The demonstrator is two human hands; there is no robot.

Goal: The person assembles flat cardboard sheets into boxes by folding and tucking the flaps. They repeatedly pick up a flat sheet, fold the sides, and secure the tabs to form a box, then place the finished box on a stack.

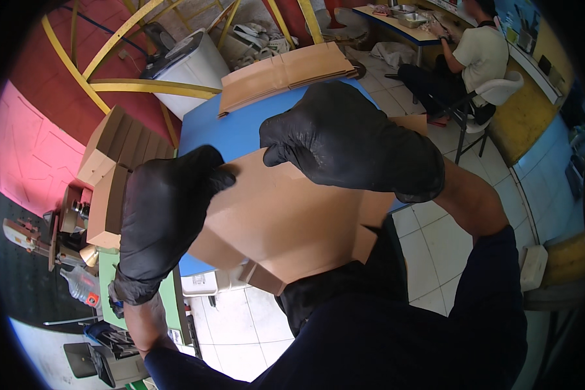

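Note:
A brown cardboard box blank (292,227), partly folded along its creases, is held tilted in front of my body over the near side of the blue table (205,140). My left hand (166,214), in a black glove, is closed at the blank's upper left edge. My right hand (344,140), gloved the same way, is curled over the far edge and grips it between thumb and fingers. Flaps hang from the blank's near corners. Both hands hide parts of its edge.
Flat cardboard blanks (286,75) lie stacked at the table's far end. Folded boxes (120,153) are piled at left, above a green table (110,279) with a plastic bottle (81,286) beside it. A person (478,55) sits at another table at far right.

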